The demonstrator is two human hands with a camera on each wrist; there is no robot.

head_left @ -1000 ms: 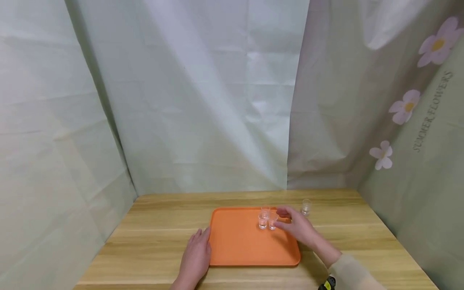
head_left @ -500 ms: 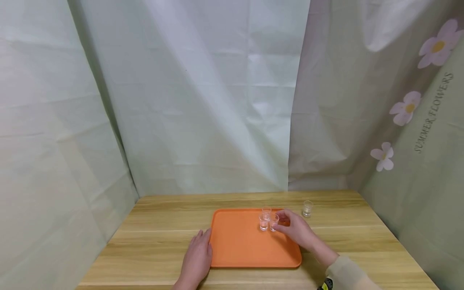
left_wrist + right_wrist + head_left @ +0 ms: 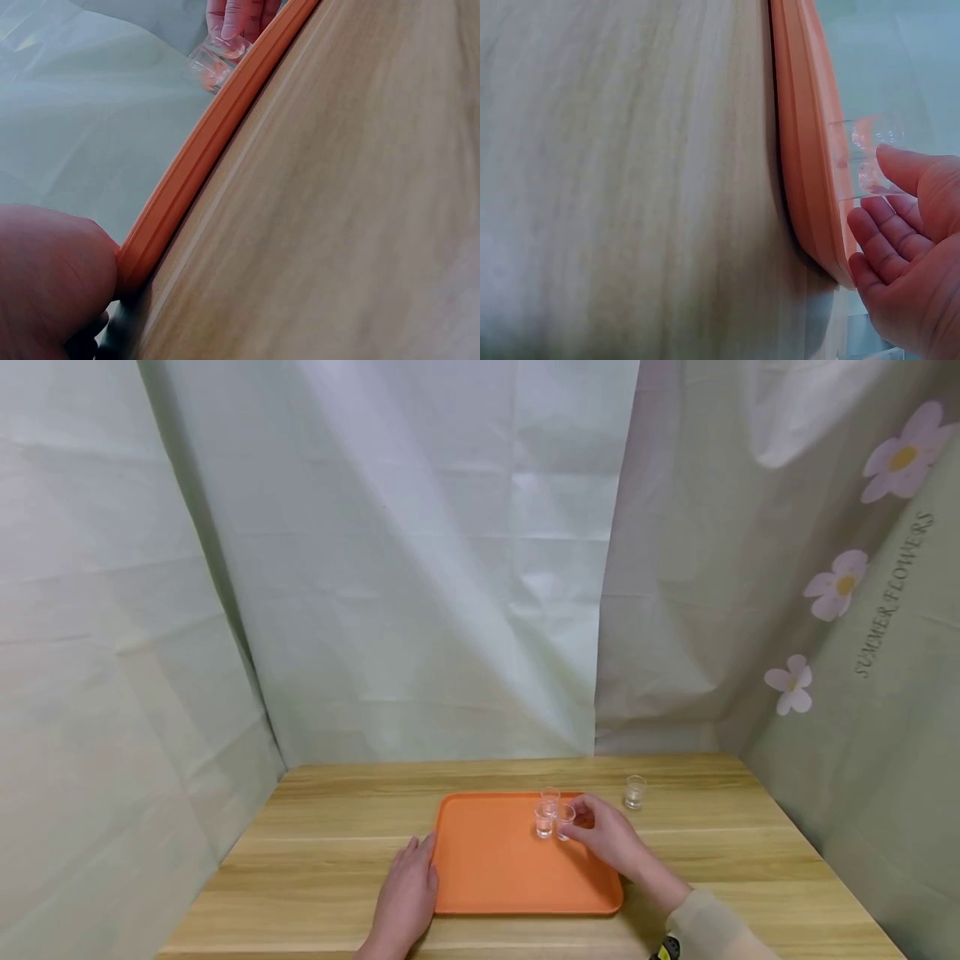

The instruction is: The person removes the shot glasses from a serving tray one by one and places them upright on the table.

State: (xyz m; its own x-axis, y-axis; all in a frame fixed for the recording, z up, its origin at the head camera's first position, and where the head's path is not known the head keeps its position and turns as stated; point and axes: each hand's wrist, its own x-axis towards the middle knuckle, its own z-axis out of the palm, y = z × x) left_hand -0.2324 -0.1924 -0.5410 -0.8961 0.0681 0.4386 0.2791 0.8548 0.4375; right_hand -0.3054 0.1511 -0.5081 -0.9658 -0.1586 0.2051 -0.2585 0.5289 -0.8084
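An orange tray [image 3: 495, 877] lies on the wooden table. Toward its back right, three small clear shot glasses stand upright in a tight cluster: a left glass [image 3: 543, 822], a back glass [image 3: 551, 797] and a right glass [image 3: 566, 817]. My right hand [image 3: 609, 837] pinches the right glass between thumb and fingers; the right wrist view shows the thumb [image 3: 900, 166] against the clear glass [image 3: 871, 178]. At the tray's left edge rests my left hand [image 3: 407, 889], its fingers extended along the rim. Its fingertips are mostly hidden in the left wrist view.
Another shot glass [image 3: 634, 793] stands on the table [image 3: 337, 852], behind and right of the tray. Pale fabric sheets [image 3: 435, 610] hang behind and at both sides; the right one carries printed flowers [image 3: 836, 585].
My right hand's thumb and fingers have closed in on the right glass, with the hand shifting slightly left. The left hand and the tray stay in place.
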